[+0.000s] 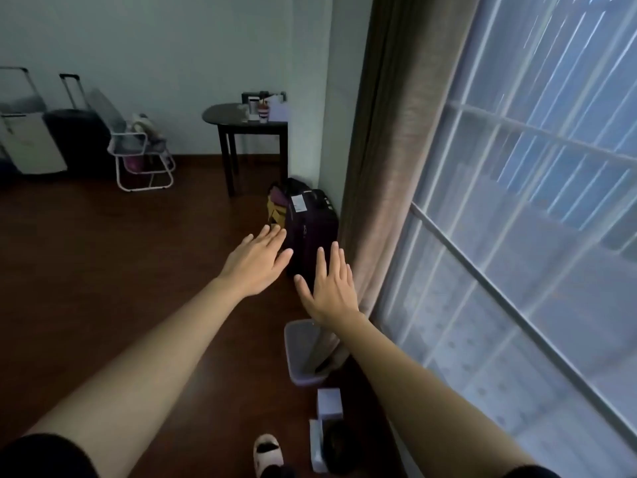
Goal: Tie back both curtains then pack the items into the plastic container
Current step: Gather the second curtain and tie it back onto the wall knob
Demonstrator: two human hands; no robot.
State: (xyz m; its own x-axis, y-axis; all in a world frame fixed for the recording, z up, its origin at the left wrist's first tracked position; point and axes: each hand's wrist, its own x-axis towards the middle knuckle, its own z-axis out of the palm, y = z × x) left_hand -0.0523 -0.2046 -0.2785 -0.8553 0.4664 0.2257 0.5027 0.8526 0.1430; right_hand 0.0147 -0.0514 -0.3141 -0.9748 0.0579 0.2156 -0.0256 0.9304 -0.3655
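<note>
A brown-grey curtain (386, 167) hangs loose at the left side of the window (537, 208), reaching down to the floor. Both arms stretch forward in front of it. My left hand (258, 258) is flat with straight fingers and holds nothing. My right hand (332, 288) is flat too, fingers spread, just left of the curtain's edge and apart from it. On the floor below stands a translucent plastic container (300, 353), with the curtain's hem falling into it. Nearer my feet lie a small white box (330, 403), another pale box (316, 443) and a dark round item (339, 446).
A dark purple suitcase (310, 229) with a yellow bag stands in the corner beyond my hands. A dark table (248, 122) with small items is by the wall. Two suitcases (51, 132) and a white folding chair (144, 160) stand far left. My slippered foot (267, 453) shows below.
</note>
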